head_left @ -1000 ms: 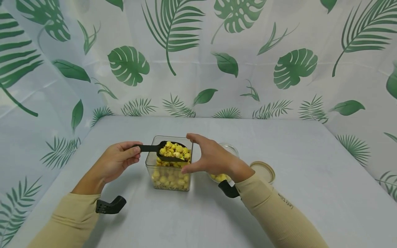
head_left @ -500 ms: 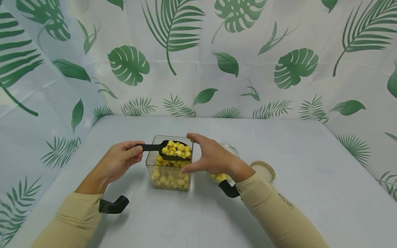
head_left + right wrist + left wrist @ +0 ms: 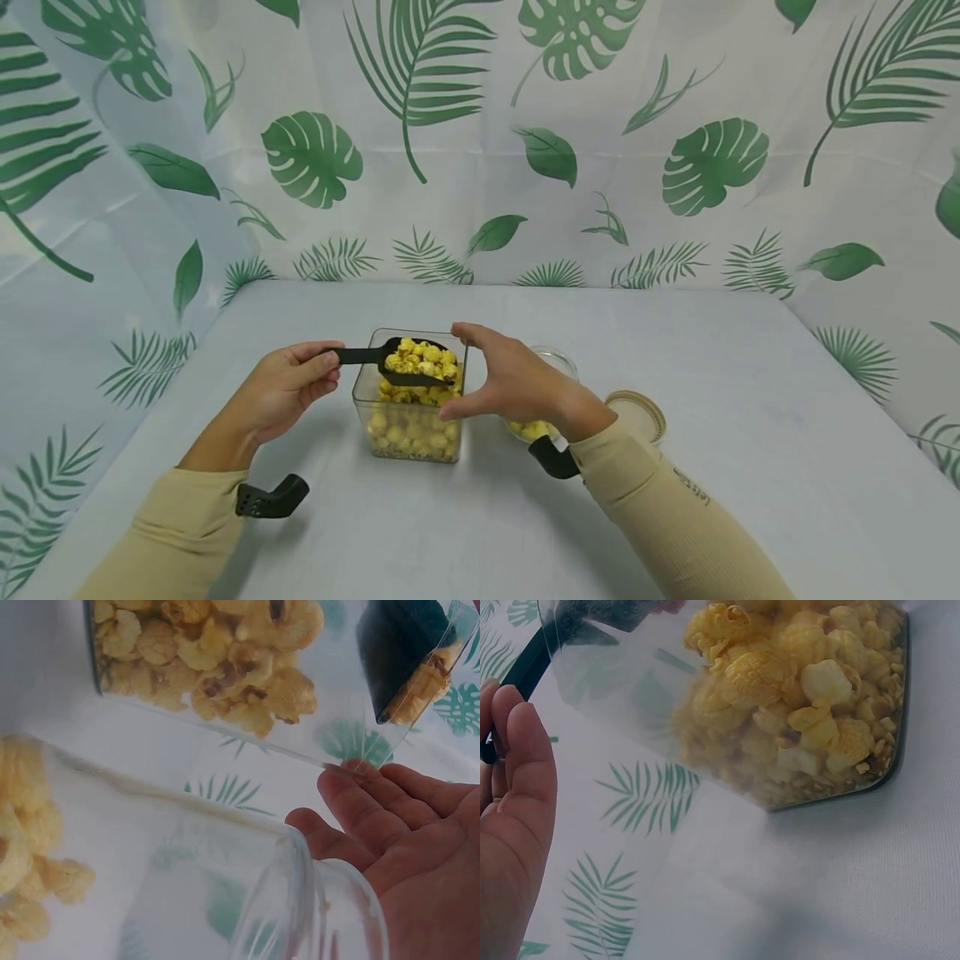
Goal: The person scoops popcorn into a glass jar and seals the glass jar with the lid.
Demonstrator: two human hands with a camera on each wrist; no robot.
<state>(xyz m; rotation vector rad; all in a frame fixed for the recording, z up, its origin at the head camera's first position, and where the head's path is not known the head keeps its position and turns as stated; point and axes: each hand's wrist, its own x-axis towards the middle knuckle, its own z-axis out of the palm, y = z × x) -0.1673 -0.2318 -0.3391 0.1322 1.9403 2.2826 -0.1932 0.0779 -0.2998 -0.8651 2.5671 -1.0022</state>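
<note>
My left hand (image 3: 288,387) pinches the handle of a black scoop (image 3: 360,356) between thumb and fingers. Heaped with yellow popcorn (image 3: 423,358), the scoop is held level over the mouth of a clear square container (image 3: 412,433). More popcorn (image 3: 802,697) fills the lower part of that container. At its right side, my right hand (image 3: 517,379) grips the container near the rim, thumb at the front corner and index finger at the back one. In the right wrist view, fingertips (image 3: 360,780) touch the container's rim beside the scoop (image 3: 397,652).
Partly behind my right hand lies a clear jar (image 3: 558,360) on its side, with popcorn (image 3: 531,430) in it. A round lid (image 3: 637,417) with a tan rim is to its right. Leaf-patterned cloth (image 3: 480,192) stands behind the table.
The scoop and my left hand have shifted slightly, first right, then back left, with the scoop a little higher. My right hand and the container have stayed in place.
</note>
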